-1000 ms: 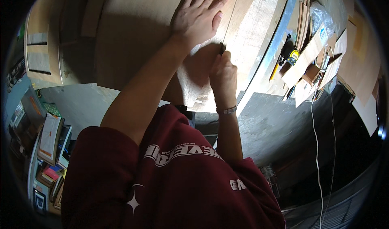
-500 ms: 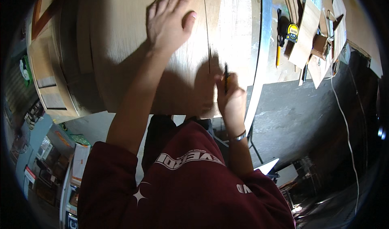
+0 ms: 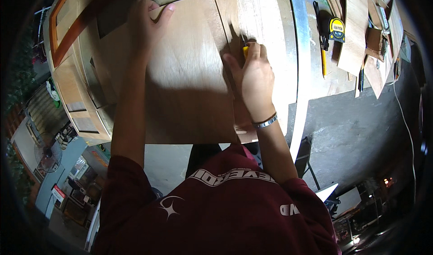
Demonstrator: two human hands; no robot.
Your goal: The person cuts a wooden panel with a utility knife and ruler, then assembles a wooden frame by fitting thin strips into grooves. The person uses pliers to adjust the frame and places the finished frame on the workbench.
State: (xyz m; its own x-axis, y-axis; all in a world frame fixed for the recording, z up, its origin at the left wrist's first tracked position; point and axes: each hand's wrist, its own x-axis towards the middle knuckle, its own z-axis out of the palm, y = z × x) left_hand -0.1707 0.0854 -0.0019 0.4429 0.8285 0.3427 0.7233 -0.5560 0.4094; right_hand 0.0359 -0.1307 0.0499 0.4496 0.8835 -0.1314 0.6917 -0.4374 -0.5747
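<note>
A thin plywood sheet [image 3: 189, 79] lies in front of me on the worktable. My left hand [image 3: 151, 27] grips its far edge, the thumb on top and the fingers curled over, partly hidden. My right hand [image 3: 257, 76] is closed around a yellow-and-black utility knife [image 3: 246, 51], its tip pointing away from me. Mostly covered by the right hand, the knife sits over a narrow plywood strip [image 3: 225, 9]. That strip runs beside the sheet's right edge and looks separate from it. A pale board [image 3: 275, 65] is to the right of the hand.
A long metal straightedge [image 3: 300, 52] runs along the table's right side. Beyond it are a yellow tape measure [image 3: 336, 29], a yellow pencil [image 3: 324, 63] and wood offcuts [image 3: 354, 34]. Framed wooden panels [image 3: 81, 99] lie at the left. A white cable [image 3: 403, 115] hangs at the right.
My left hand has gone from lying flat on the sheet to holding its far edge. The sheet and the strip now show as separate pieces. My right hand has moved farther away with the knife.
</note>
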